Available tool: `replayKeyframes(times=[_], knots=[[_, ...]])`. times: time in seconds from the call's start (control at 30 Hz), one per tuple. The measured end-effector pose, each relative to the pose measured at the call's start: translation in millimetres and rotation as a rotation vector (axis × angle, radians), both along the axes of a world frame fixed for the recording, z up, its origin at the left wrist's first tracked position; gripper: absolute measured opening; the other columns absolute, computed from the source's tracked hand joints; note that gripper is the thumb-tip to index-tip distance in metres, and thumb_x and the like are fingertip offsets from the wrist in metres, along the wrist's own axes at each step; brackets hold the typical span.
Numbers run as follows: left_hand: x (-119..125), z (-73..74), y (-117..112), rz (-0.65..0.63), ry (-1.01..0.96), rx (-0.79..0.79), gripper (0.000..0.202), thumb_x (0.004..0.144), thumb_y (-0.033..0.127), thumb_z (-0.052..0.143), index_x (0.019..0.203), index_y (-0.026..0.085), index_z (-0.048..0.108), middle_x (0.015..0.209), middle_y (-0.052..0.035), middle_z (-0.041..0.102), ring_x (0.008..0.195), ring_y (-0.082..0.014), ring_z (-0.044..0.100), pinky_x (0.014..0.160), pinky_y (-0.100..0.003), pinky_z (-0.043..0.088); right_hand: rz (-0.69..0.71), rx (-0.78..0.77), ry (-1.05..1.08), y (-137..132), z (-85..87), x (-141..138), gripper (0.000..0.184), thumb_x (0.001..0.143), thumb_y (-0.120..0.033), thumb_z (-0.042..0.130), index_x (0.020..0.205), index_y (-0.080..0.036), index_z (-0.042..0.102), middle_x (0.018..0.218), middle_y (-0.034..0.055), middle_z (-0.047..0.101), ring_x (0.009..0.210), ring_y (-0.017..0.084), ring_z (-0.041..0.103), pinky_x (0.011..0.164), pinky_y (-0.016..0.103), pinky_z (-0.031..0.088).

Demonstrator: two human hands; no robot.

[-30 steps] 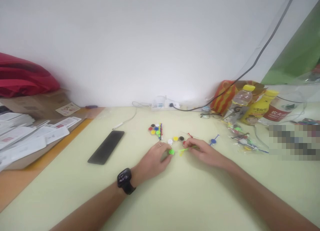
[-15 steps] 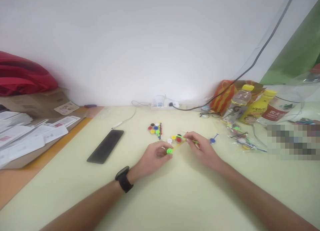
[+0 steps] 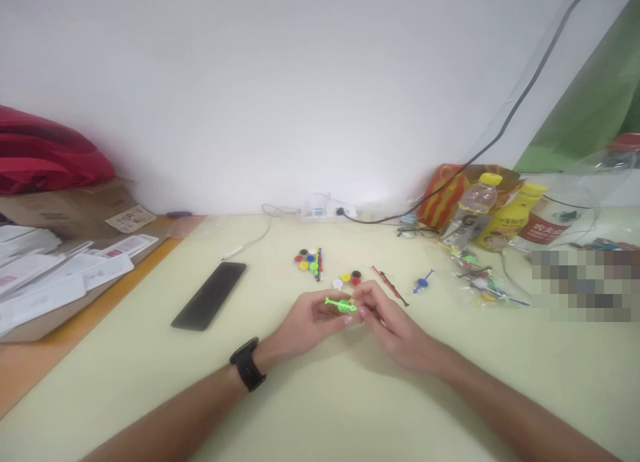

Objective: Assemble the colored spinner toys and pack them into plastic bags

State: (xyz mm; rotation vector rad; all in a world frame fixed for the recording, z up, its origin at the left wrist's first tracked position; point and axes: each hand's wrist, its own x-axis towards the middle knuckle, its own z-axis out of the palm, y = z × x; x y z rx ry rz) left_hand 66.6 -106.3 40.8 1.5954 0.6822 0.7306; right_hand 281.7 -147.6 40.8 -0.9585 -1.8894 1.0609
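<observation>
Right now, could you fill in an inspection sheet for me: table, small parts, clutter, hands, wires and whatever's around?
Surface: pale tabletop, no spill seen.
Parts: green stick across green disc; red and black sticks, blue piece and more coloured discs on the tabletop.
Clutter: phone at left, glasses and bottles back right.
Hands: left hand holds the green disc; right hand at the stick's end, grip unclear.
Cables: black cable running down to power strip; white cable near the phone.
Surroundings: white wall behind, red fabric on a carton at left; other people: nothing seen.
</observation>
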Motion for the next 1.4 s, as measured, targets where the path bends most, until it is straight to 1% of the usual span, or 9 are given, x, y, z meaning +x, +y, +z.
replayKeyframes(times=[0.27, 0.33, 0.43, 0.53, 0.63, 0.93, 1.1, 1.23, 1.4], knots=[[0.8, 3.0, -3.5, -0.022, 0.034, 0.084, 0.03, 0.098, 0.035, 0.068, 0.123, 0.02, 0.074, 0.126, -0.0103, 0.073, 0.118, -0.0292, 0.067, 0.103, -0.043, 0.055, -0.013, 0.079, -0.128, 1.0, -10.4, -2.9, 0.004, 0.107, -0.024, 0.038, 0.106, -0.025, 0.042, 0.095, 0.0015, 0.058, 0.084, 0.018, 0.056, 0.074, 0.029, 0.041], [0.3, 2.1, -3.4, -0.004, 0.046, 0.097, 0.029, 0.099, 0.035, 0.067, 0.122, 0.02, 0.075, 0.125, -0.0101, 0.073, 0.116, -0.0285, 0.068, 0.101, -0.041, 0.055, -0.042, 0.084, -0.146, 1.5, -10.5, -2.0, 0.003, 0.106, -0.024, 0.041, 0.106, -0.025, 0.043, 0.096, 0.0013, 0.06, 0.086, 0.018, 0.057, 0.075, 0.028, 0.041], [-0.4, 1.5, -3.6, 0.011, 0.065, 0.128, 0.027, 0.099, 0.035, 0.067, 0.12, 0.02, 0.075, 0.122, -0.0098, 0.074, 0.113, -0.0274, 0.069, 0.099, -0.039, 0.055, -0.093, 0.06, -0.172, 2.9, -9.4, -0.1, 0.003, 0.105, -0.028, 0.046, 0.106, -0.025, 0.047, 0.09, -0.0008, 0.06, 0.075, 0.016, 0.054, 0.067, 0.026, 0.039], [-0.7, 0.7, -3.7, 0.016, 0.061, 0.161, 0.028, 0.099, 0.034, 0.067, 0.122, 0.02, 0.074, 0.123, -0.0103, 0.074, 0.113, -0.027, 0.069, 0.099, -0.039, 0.055, -0.11, 0.038, -0.176, 3.9, -8.0, 1.7, 0.007, 0.103, -0.031, 0.05, 0.103, -0.024, 0.048, 0.079, -0.0037, 0.055, 0.064, 0.014, 0.047, 0.06, 0.026, 0.033], [-1.1, -1.5, -3.0, 0.03, 0.066, 0.196, 0.026, 0.099, 0.031, 0.066, 0.121, 0.02, 0.073, 0.123, -0.0096, 0.074, 0.113, -0.026, 0.068, 0.098, -0.037, 0.054, -0.095, 0.02, -0.149, 3.0, -5.8, 2.4, 0.006, 0.104, -0.029, 0.049, 0.104, -0.024, 0.048, 0.075, -0.0051, 0.051, 0.062, 0.013, 0.045, 0.058, 0.026, 0.031], [-2.2, -6.4, -0.5, 0.043, 0.119, 0.251, 0.015, 0.096, 0.019, 0.064, 0.104, 0.017, 0.076, 0.101, -0.0049, 0.077, 0.092, -0.0197, 0.069, 0.085, -0.029, 0.055, -0.023, 0.017, -0.145, 0.2, -3.6, 2.3, 0.008, 0.105, -0.023, 0.044, 0.111, -0.023, 0.05, 0.077, -0.0053, 0.05, 0.063, 0.012, 0.043, 0.059, 0.025, 0.03], [-1.5, -8.3, 0.3, 0.068, 0.091, 0.218, 0.014, 0.096, 0.024, 0.068, 0.105, 0.018, 0.076, 0.101, -0.0062, 0.076, 0.092, -0.0204, 0.069, 0.085, -0.031, 0.054, -0.05, 0.003, -0.108, 1.1, -4.9, 2.6, 0.01, 0.107, -0.028, 0.044, 0.112, -0.023, 0.05, 0.077, -0.0045, 0.05, 0.064, 0.012, 0.044, 0.058, 0.025, 0.031], [-3.0, -9.3, 3.4, 0.01, -0.056, 0.064, 0.018, 0.096, 0.03, 0.07, 0.107, 0.016, 0.076, 0.108, -0.0108, 0.075, 0.098, -0.0235, 0.069, 0.09, -0.035, 0.054, -0.101, 0.002, -0.086, 3.1, -2.8, 3.6, 0.012, 0.106, -0.031, 0.046, 0.112, -0.023, 0.052, 0.079, -0.0026, 0.052, 0.068, 0.014, 0.048, 0.057, 0.026, 0.035], [-6.8, -5.1, 9.6, -0.057, -0.122, -0.072, 0.022, 0.098, 0.033, 0.069, 0.108, 0.014, 0.075, 0.1, -0.0115, 0.073, 0.091, -0.0215, 0.067, 0.078, -0.031, 0.051, -0.186, 0.115, -0.064, 7.2, -6.1, 3.2, 0.015, 0.103, -0.028, 0.05, 0.117, -0.023, 0.054, 0.09, 0.0014, 0.058, 0.077, 0.016, 0.055, 0.07, 0.03, 0.046]])
